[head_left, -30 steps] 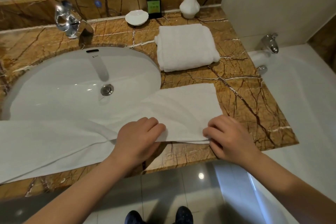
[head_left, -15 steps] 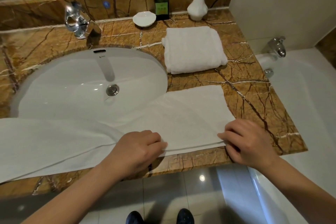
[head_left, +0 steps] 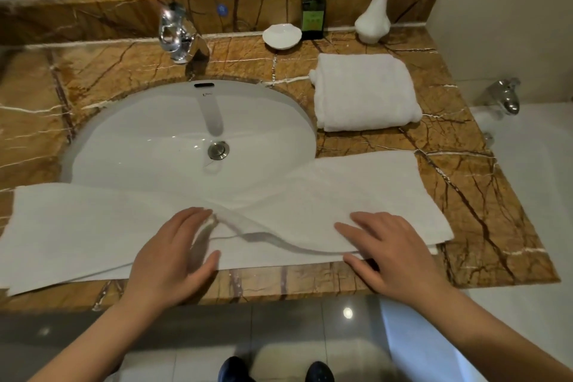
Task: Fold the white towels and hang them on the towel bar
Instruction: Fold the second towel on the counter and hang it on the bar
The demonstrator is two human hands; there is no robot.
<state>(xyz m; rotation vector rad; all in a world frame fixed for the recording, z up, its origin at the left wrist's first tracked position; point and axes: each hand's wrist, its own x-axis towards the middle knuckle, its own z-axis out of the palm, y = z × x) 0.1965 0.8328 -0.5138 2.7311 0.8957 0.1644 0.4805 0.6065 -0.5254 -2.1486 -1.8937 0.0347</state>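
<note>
Grip released on both sides. In the two earlier frames the near edge of the long towel (head_left: pixel 356 183) was pinched by curled fingers; now both hands are opened out, nothing clamped.

- Left hand (head_left: pixel 173 257): fingers spread and straight, over the towel at the front of the sink (head_left: pixel 139 133). Slightly blurred, so contact with the cloth cannot be confirmed.
- Right hand (head_left: pixel 390 254): shifted inward from the right corner it held before. Fingers laid flat on the upper layer, thumb at the near edge.

Towel position: spread lengthwise along the front of the surface (head_left: pixel 465 195), left part across the front lip of the sink, right end on bare marble. Two layers are visible at the near edge. Between the hands the upper layer's edge is slack and wavy, lifted off the lower layer with a shadow beneath it, so the layers are not yet aligned there.

Folded towel (head_left: pixel 366 92): unchanged, parked behind on the surface, well apart from both hands.

Reading: the lengthwise fold appears to have been laid down, and pinching has been swapped for flat-palm work. Smoothing of the ripple and squaring of the edges is probably needed before any cross fold. Task judged early: one towel folded, one mid-fold, nothing hung. Towel bar not in view.
</note>
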